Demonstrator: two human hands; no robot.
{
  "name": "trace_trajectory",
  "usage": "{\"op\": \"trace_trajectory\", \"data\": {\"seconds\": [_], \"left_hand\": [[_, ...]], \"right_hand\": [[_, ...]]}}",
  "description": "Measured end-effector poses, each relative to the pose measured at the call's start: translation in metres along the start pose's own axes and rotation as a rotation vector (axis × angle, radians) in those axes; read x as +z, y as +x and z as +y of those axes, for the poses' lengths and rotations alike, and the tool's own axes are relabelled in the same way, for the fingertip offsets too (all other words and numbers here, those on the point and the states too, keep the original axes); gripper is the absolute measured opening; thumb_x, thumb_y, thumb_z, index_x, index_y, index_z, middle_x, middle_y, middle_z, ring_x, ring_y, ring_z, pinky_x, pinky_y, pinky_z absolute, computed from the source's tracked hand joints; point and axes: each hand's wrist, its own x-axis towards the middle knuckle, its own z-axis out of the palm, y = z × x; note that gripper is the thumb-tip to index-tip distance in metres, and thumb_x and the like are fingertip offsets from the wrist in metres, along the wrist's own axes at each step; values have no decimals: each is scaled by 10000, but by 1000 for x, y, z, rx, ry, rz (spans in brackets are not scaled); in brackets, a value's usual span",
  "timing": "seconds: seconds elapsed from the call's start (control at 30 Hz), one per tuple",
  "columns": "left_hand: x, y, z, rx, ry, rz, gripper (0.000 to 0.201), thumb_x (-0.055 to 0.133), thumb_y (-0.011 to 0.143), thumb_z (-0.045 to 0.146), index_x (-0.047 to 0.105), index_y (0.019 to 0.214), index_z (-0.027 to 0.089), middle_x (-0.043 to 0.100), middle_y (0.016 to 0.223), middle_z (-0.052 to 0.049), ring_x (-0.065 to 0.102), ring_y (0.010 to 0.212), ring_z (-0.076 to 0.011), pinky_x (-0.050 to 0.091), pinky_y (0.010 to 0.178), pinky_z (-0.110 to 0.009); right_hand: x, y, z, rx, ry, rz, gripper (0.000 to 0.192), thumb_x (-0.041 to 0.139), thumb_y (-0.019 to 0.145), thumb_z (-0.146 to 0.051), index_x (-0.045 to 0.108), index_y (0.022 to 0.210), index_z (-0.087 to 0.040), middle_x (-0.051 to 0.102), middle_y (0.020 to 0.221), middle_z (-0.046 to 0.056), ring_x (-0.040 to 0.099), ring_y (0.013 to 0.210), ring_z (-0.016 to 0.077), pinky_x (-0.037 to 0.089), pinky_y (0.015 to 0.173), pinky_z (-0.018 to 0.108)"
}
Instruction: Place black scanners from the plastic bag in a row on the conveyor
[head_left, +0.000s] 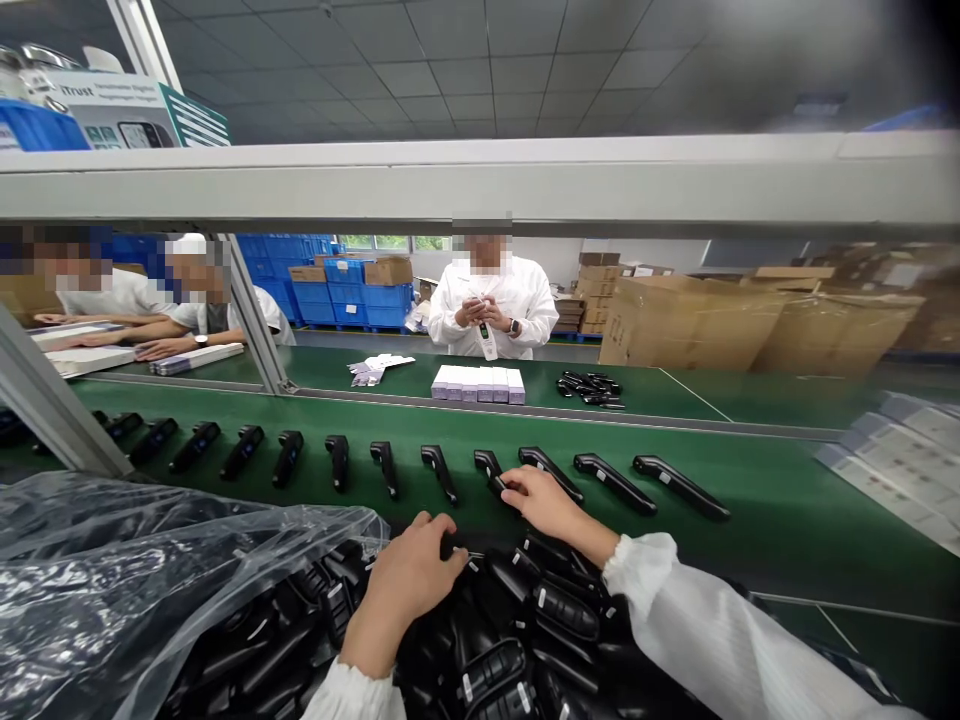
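My right hand point(546, 505) reaches over the green conveyor belt point(420, 420), its fingers closed on the lower part of a black handheld thermometer point(487, 462) that lies in a row of similar ones. Beside it lies another black thermometer point(551, 472), to the right of my fingers. Below the belt's near edge is a heap of black thermometers point(566, 610), some showing small white labels. Over that heap my left hand point(416, 575) is held with thumb and fingers apart, a dark piece showing between them. Whether it touches that piece is hard to tell.
Clear plastic sheeting point(187, 570) covers the heap's left side. A metal post point(60, 400) and a shelf beam point(480, 185) frame the view. Across the belt, a person in white point(491, 300) handles a device behind small white boxes point(478, 385). Stacked trays point(907, 460) stand at right.
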Motion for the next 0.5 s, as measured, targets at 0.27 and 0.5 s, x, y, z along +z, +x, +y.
{"op": "trace_trajectory", "data": {"seconds": [0.27, 0.5], "left_hand": [[2, -5, 6, 22, 126, -116, 147, 551, 813, 222, 660, 910, 218, 659, 1006, -107, 626, 934, -307, 425, 697, -344], [-10, 2, 4, 51, -447, 33, 225, 550, 816, 379, 683, 847, 199, 622, 769, -33, 581, 737, -207, 416, 692, -282]], "right_hand": [[27, 10, 19, 198, -394, -76, 532, 424, 873, -38, 418, 1404, -12, 668, 1063, 219, 632, 998, 299, 469, 808, 343], [13, 11, 25, 197, -386, 13, 463, 438, 962, -198, 442, 1398, -43, 572, 1277, 251, 515, 1212, 329, 405, 994, 420]]}}
